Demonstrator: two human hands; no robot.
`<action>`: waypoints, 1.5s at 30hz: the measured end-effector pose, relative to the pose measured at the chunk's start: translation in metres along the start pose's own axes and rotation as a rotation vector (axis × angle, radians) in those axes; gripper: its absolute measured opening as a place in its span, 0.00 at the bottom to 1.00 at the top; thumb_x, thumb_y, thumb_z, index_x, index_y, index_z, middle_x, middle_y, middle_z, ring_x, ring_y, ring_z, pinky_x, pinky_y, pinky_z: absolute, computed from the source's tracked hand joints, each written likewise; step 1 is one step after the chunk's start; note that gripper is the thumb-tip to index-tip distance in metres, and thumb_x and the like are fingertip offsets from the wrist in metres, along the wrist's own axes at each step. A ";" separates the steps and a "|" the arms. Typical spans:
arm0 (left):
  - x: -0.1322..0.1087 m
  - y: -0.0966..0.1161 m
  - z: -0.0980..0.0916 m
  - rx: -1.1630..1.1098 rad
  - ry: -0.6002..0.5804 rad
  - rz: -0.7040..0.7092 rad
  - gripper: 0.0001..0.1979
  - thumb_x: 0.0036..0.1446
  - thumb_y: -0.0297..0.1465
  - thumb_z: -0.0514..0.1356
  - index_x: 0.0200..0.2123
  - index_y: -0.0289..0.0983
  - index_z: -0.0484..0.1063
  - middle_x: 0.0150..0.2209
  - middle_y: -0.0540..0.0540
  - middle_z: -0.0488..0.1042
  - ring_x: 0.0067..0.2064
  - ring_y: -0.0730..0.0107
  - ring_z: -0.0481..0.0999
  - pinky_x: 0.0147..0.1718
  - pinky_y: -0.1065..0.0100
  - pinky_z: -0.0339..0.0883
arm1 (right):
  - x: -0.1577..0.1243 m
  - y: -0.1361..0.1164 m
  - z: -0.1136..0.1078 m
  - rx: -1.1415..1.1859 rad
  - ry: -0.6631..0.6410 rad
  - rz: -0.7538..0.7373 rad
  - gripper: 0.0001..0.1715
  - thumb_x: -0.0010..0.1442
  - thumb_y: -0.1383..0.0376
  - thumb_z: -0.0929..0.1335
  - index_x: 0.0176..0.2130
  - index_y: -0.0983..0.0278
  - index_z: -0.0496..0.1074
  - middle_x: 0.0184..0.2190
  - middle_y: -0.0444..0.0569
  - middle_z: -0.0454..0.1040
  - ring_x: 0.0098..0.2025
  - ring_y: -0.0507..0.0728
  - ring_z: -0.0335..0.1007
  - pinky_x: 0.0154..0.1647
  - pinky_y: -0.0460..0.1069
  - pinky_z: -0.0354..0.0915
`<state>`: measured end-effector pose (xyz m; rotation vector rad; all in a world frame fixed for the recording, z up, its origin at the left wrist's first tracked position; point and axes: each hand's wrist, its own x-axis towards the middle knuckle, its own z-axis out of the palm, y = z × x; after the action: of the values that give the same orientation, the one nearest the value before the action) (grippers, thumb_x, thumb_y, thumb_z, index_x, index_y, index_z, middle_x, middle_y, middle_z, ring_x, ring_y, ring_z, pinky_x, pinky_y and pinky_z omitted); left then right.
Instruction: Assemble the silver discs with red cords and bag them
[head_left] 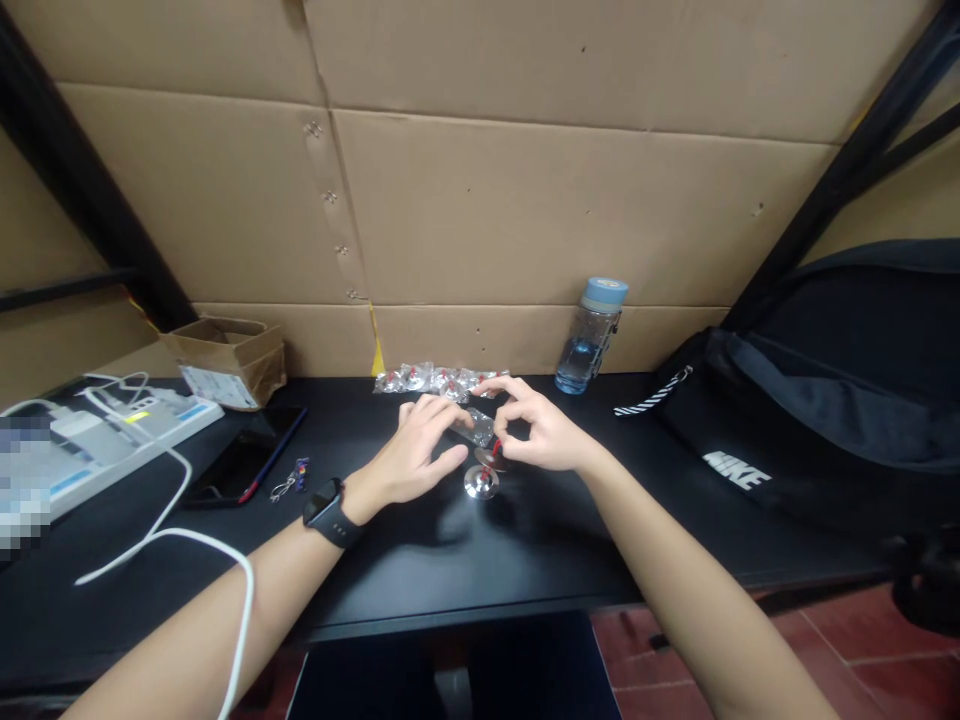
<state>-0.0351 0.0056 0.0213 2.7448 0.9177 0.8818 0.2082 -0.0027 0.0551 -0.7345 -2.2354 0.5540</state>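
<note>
Clear plastic packet (475, 426) hangs pinched between both hands just above the black table (465, 560). The left hand (416, 450) closes its grip on the near end, and the right hand (536, 432) nips the far end with thumb and forefinger. From my seat, the risk is a sudden tear flinging the small contents out, or a knuckle knocking the shiny disc (481, 482) below.
</note>
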 end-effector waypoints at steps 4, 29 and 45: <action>0.000 0.006 0.015 0.151 -0.069 0.084 0.13 0.60 0.38 0.61 0.47 0.42 0.74 0.48 0.43 0.72 0.53 0.53 0.65 0.49 0.53 0.55 | -0.006 0.008 -0.015 -0.141 -0.061 0.012 0.09 0.47 0.73 0.72 0.21 0.63 0.70 0.62 0.49 0.66 0.63 0.66 0.59 0.64 0.62 0.56; 0.004 0.007 0.010 0.033 0.263 -0.233 0.08 0.63 0.40 0.64 0.35 0.44 0.80 0.40 0.49 0.81 0.49 0.60 0.74 0.48 0.56 0.51 | -0.002 0.027 -0.005 0.238 0.141 0.259 0.05 0.56 0.70 0.66 0.28 0.64 0.71 0.27 0.43 0.70 0.29 0.52 0.67 0.34 0.48 0.64; 0.004 0.002 0.013 0.023 0.472 -0.314 0.06 0.60 0.39 0.66 0.35 0.44 0.80 0.42 0.48 0.79 0.50 0.60 0.75 0.46 0.57 0.55 | 0.011 0.000 0.040 0.686 0.411 0.405 0.16 0.57 0.54 0.74 0.30 0.63 0.71 0.39 0.48 0.73 0.38 0.56 0.73 0.30 0.51 0.78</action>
<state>-0.0238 0.0071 0.0128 2.3441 1.3892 1.4822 0.1726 -0.0022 0.0347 -0.8321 -1.3823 1.1695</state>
